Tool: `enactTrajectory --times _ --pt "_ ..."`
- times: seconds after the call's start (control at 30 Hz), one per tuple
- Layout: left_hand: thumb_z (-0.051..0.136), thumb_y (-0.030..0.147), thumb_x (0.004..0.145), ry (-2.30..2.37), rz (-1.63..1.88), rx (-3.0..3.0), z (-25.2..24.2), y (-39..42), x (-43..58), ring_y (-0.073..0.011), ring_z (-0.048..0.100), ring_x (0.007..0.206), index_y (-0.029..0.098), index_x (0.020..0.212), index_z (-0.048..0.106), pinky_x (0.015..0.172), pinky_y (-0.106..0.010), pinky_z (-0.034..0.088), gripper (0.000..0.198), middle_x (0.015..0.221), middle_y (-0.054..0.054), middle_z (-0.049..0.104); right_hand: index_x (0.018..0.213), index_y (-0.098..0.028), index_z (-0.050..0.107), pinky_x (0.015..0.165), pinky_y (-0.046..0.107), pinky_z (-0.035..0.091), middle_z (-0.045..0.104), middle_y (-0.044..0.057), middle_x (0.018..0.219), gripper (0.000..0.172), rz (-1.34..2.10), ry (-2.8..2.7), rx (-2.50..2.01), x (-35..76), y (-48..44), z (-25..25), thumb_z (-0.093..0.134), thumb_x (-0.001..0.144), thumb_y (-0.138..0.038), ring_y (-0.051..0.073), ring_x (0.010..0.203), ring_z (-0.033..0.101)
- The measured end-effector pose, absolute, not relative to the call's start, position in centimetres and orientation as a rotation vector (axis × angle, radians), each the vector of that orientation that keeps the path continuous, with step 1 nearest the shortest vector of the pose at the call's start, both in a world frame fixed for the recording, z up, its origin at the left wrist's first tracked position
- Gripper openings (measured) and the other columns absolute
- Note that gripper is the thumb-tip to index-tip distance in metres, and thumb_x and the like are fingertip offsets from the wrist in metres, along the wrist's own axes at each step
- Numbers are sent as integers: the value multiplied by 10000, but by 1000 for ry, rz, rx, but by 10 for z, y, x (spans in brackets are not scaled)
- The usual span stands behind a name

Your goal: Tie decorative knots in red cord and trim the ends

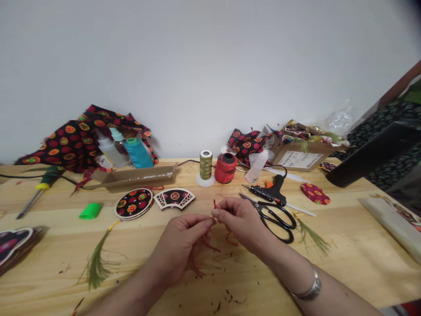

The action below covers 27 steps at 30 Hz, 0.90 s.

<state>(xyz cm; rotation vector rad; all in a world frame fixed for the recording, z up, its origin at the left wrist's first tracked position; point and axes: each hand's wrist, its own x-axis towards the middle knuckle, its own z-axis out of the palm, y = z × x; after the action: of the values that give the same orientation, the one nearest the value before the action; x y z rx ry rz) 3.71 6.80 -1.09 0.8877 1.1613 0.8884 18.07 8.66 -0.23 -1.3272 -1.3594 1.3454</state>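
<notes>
Left hand (180,240) and right hand (241,218) pinch my thin red cord (215,204) above the wooden bench (269,285), ends loose; left, the round black floral-fabric ornament (134,204) already bears its olive-green tassel (98,263).

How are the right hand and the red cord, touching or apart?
Touching: the head view shows the red cord pinched between thumb and forefinger of the right hand, a short end sticking up above them.

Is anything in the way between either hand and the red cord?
Nothing visible: the left hand and right hand both pinch the red cord directly. The black scissors lie to the right of the right hand, not between.
</notes>
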Motion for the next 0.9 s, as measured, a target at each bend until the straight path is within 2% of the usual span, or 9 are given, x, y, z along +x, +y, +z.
enactTrajectory --times 0.07,0.2,0.27,0.43,0.6,0.77,0.9 --pt "704 272 666 1146 883 892 -12 67 37 -47 341 380 159 639 727 354 -165 252 118 481 33 544 584 -151 543 401 188 241 453 -60 487 129 1354 -1349 -1332 181 87 -2 583 676 -232 56 431 319" --pt "712 255 660 1053 881 823 -10 67 38 -109 509 524 191 798 748 490 -206 432 156 571 12 608 590 -152 539 390 187 233 451 -60 493 120 1362 -1338 -1338 181 86 -1 579 673 -229 55 430 319" --pt "713 250 657 1043 883 815 -8 67 39 -122 526 557 205 828 749 524 -227 457 180 603 9 627 590 -150 542 391 185 237 455 -57 498 119 1368 -1337 -1337 182 86 -1 582 672 -227 55 434 322" --pt "706 246 667 1118 923 885 -7 68 38 -78 408 448 204 775 763 423 -172 335 129 462 42 529 588 -148 549 390 179 237 464 -56 507 122 1412 -1306 -1305 181 86 -1 601 668 -225 51 437 322" --pt "680 253 694 1110 917 899 -9 67 37 -52 285 401 183 742 756 374 -172 208 113 411 70 417 593 -142 570 389 179 247 473 -53 506 141 1460 -1294 -1297 183 86 -2 613 682 -243 49 427 340" --pt "690 266 675 1112 927 831 -12 70 36 -41 282 405 155 673 735 375 -171 181 120 432 65 414 681 -141 625 391 180 263 468 -62 517 171 1613 -1236 -1225 187 86 -6 626 714 -309 43 413 321" --pt "701 276 658 1112 936 797 -12 71 36 -37 285 401 153 693 737 375 -171 171 132 437 65 412 738 -143 658 398 181 281 508 -53 554 144 1636 -1203 -1213 188 87 -9 668 669 -269 41 422 339"
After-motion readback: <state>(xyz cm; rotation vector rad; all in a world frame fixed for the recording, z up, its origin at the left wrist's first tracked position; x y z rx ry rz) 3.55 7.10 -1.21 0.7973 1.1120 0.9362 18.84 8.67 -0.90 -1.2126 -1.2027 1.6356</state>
